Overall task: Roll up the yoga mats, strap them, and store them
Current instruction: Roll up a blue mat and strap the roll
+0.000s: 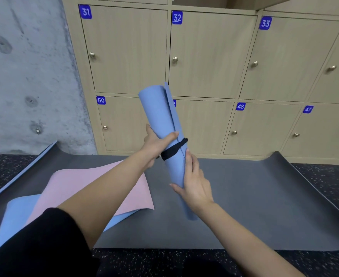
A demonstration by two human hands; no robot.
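Head view: a rolled light-blue foam yoga mat (pixel 160 112), bound by a black fabric strap (pixel 173 149), tilts upright above a wide dark-grey floor mat (pixel 244 196). The left hand (pixel 156 144) grips the roll just above the strap and the right hand (pixel 193 182) clasps it lower down. To the left a loose pink mat (pixel 96 188) lies over a flat blue mat (pixel 18 216). Numbered pale wooden lockers (pixel 204 56) stand close behind.

Rolled blue mat (pixel 160 116), ctr: smooth, matt, foam-like sheet. Strap (pixel 173 149) round it: black cloth, matt. Pink mat (pixel 96 186) & grey mat (pixel 244 196), lower frame: matt, fine-textured. Lockers (pixel 204 56), top: pale wood-grain, satin; knobs (pixel 174 60) shiny metal. Wall (pixel 24 66), upper left: rough pitted concrete. Floor (pixel 164 260), btm: dark, speckled, grainy.
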